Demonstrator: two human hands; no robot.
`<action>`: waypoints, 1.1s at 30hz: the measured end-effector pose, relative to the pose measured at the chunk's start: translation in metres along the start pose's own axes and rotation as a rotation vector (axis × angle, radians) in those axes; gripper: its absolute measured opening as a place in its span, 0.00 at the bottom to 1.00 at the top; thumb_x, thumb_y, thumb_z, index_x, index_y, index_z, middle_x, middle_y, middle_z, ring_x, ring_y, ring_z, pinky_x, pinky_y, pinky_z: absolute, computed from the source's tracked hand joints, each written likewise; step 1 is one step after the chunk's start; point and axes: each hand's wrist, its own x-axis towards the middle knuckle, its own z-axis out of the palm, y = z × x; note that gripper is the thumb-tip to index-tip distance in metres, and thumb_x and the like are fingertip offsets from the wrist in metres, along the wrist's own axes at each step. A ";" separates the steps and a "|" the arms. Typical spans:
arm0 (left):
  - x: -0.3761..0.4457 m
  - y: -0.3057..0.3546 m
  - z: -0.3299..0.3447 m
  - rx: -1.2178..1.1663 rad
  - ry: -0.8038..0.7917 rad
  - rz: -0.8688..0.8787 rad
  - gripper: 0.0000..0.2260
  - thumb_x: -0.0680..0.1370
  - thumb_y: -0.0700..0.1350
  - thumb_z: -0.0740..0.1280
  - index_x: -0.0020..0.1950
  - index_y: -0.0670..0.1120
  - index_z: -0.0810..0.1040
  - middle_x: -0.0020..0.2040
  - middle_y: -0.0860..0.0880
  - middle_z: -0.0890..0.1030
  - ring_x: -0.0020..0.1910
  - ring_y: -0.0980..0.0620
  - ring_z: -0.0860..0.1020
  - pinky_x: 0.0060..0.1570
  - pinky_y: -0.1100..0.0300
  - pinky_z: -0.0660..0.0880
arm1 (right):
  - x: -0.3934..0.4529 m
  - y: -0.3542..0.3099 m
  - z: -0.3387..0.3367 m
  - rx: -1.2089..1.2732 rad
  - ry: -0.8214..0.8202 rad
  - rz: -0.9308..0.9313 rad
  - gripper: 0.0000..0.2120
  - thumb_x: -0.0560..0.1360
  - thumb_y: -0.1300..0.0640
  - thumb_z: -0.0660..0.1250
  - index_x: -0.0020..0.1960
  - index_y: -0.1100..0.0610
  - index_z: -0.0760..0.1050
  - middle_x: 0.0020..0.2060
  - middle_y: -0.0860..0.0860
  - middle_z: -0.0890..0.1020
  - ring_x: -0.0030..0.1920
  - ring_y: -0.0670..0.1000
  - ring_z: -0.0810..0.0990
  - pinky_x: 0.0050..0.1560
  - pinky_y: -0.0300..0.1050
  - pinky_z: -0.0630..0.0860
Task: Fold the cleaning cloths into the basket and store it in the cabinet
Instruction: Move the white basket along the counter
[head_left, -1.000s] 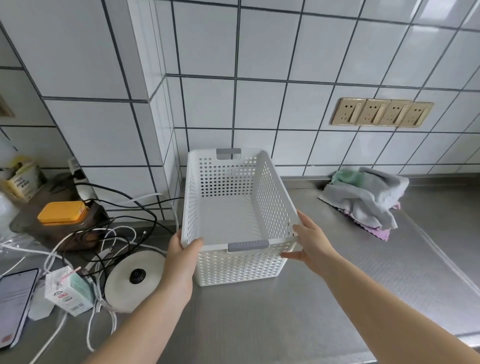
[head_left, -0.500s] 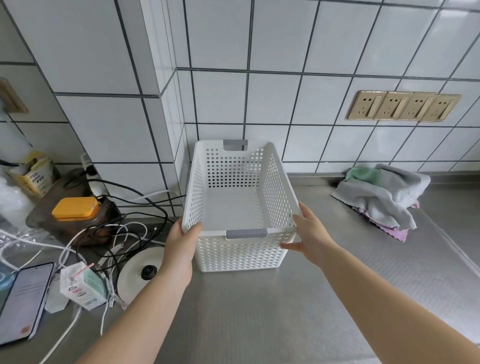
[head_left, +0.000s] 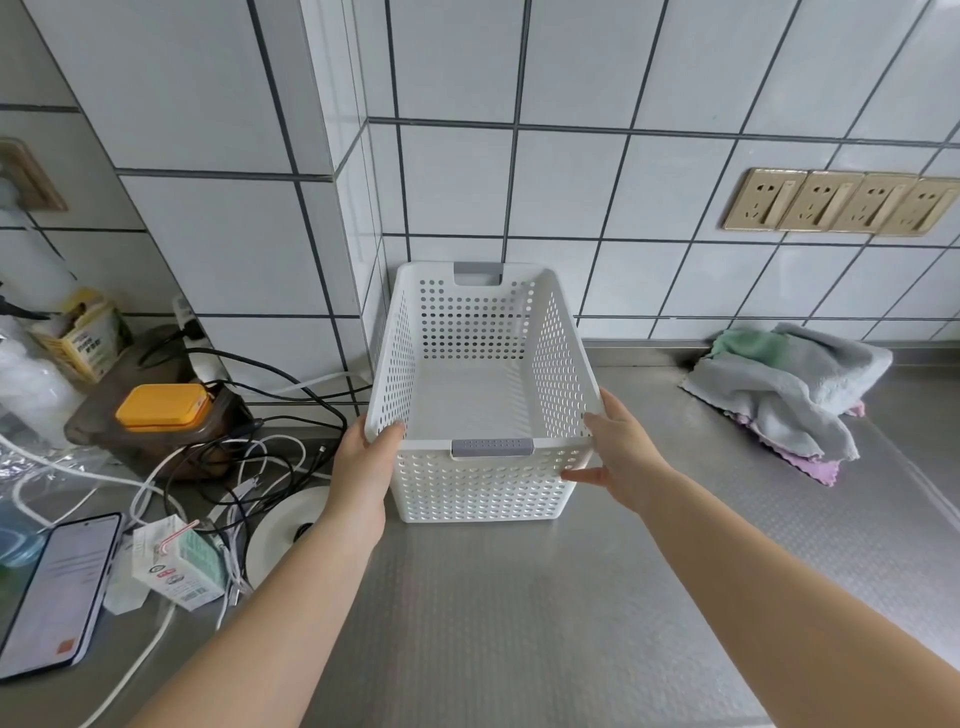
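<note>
Both hands are gripping the white perforated basket (head_left: 483, 395) at its near corners. The left hand (head_left: 363, 462) is wrapping the near-left corner: its thumb is hooking over the rim into the basket, while the rest of its fingers are lying hidden behind the outer wall, so how far they are curled cannot be told. The right hand (head_left: 618, 457) is pressing against the near-right corner with its fingers (head_left: 597, 421) reaching up along the side wall to the rim, only slightly bent, and its thumb is stretching out low across the front wall. Between the two hands, the grey handle strip (head_left: 492, 447) on the near rim is sitting untouched.

The basket is resting upright on the steel tabletop (head_left: 519, 613), its far end lying close to the tiled wall (head_left: 597, 182), and nothing is showing inside it. The cleaning cloths (head_left: 789, 384), a crumpled heap of grey, green and pink, are lying on the tabletop well apart from the right fingers, further to the right near the wall. Just beside the left wrist a tangle of cables (head_left: 244, 457) is spreading, with a small drink carton (head_left: 179, 566) and a phone (head_left: 57, 592) further left.
</note>
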 end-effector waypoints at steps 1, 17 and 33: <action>0.000 0.000 0.000 0.004 0.003 -0.002 0.12 0.77 0.43 0.64 0.60 0.50 0.76 0.56 0.48 0.81 0.57 0.48 0.79 0.57 0.52 0.72 | -0.001 0.000 0.000 0.000 0.001 0.000 0.20 0.80 0.61 0.52 0.65 0.42 0.68 0.55 0.45 0.75 0.54 0.52 0.76 0.47 0.61 0.81; -0.031 0.036 0.004 0.232 0.086 0.278 0.35 0.76 0.46 0.68 0.77 0.48 0.52 0.74 0.49 0.61 0.71 0.56 0.62 0.66 0.60 0.61 | -0.041 0.009 -0.026 0.115 -0.014 -0.060 0.35 0.74 0.51 0.70 0.75 0.49 0.57 0.60 0.48 0.74 0.60 0.49 0.71 0.58 0.57 0.77; -0.173 -0.029 0.086 0.400 -0.830 0.307 0.31 0.75 0.43 0.69 0.74 0.50 0.59 0.71 0.52 0.67 0.69 0.60 0.65 0.67 0.58 0.63 | -0.192 0.093 -0.101 0.218 0.377 -0.135 0.31 0.74 0.52 0.69 0.73 0.46 0.60 0.69 0.52 0.67 0.64 0.50 0.72 0.60 0.56 0.75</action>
